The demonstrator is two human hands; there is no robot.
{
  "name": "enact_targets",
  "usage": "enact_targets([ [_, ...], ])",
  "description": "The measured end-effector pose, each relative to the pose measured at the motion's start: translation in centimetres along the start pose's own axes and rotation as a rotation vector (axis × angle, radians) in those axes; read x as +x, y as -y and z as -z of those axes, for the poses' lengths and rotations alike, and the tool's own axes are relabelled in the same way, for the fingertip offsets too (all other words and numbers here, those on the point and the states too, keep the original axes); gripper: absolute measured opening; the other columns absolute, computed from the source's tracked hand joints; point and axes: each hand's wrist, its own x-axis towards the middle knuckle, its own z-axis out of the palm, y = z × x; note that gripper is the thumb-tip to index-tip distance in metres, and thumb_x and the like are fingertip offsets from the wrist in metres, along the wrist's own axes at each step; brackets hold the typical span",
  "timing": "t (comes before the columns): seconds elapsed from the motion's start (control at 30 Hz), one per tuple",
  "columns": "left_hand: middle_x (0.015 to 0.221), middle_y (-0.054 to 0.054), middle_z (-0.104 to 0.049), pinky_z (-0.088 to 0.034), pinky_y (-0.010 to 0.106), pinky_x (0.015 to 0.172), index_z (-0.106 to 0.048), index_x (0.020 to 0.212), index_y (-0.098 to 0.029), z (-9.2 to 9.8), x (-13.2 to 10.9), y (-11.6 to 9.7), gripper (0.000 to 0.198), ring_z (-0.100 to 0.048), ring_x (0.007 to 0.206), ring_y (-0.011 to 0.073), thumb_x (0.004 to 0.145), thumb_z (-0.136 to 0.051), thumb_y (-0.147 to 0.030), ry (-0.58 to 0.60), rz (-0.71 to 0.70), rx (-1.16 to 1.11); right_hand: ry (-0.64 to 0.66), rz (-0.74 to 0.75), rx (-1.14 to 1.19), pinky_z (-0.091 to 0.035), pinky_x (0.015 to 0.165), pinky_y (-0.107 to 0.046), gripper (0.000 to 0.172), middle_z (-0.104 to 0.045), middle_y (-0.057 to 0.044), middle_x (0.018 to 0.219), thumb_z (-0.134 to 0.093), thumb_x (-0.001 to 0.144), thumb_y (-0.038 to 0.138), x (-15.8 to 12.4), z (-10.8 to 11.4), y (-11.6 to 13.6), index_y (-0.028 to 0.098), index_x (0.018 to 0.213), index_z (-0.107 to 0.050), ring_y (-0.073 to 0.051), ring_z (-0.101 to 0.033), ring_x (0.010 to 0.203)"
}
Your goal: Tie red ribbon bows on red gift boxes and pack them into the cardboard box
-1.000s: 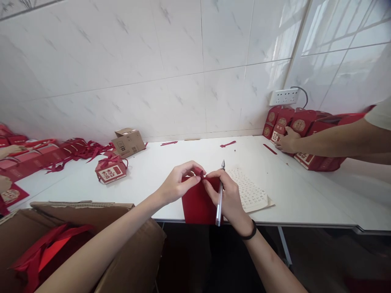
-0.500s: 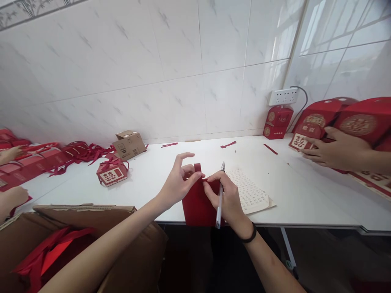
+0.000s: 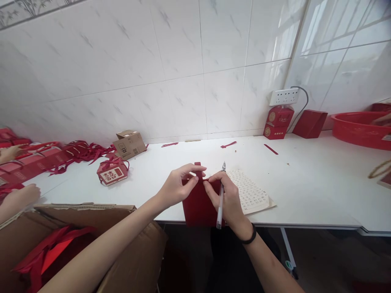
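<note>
A dark red paper box stands at the front edge of the table, partly covered by my hands. A short red ribbon rises from its top. My left hand is closed, with thumb and forefinger around the ribbon. My right hand pinches the box's top edge beside it, while a clear pen is tucked between its fingers, tip upward. To the right of that hand lies a handwritten sheet of paper.
A cardboard carton holding red ribboned items stands at left front. Beyond it are a small red gift box, a brown box and another person's hand. A red basin sits at far right; ribbon scraps lie near the wall.
My left forefinger has come down onto the ribbon, which stands taller now. The other person's hand and the red boxes at right have left view, uncovering a red basin.
</note>
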Motion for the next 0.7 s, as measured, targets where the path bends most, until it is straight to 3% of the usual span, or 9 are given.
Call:
enact_targets([
  [0.2, 0.096, 0.008, -0.062, -0.056, 0.027, 0.071, -0.055, 0.115, -0.016, 0.43, -0.27, 0.51, 0.048, -0.059, 0.094, 0.0166, 0.071, -0.043, -0.001, 0.067, -0.173, 0.053, -0.009, 0.017, -0.002, -0.042, 0.056, -0.023, 0.010, -0.054, 0.002, 0.072, -0.054, 0.082, 0.013, 0.06, -0.12, -0.11, 0.020, 0.080, -0.048, -0.012, -0.052, 0.062],
  [0.7, 0.096, 0.008, -0.061, -0.057, 0.027, 0.069, -0.052, 0.119, -0.016, 0.39, -0.25, 0.72, 0.046, -0.060, 0.086, 0.0145, 0.075, -0.046, -0.003, 0.080, -0.201, 0.115, -0.008, 0.012, 0.000, -0.041, 0.053, -0.023, 0.009, -0.052, 0.003, 0.071, -0.053, 0.083, 0.014, 0.06, -0.14, 0.03, 0.021, 0.080, -0.048, -0.011, -0.050, 0.059],
])
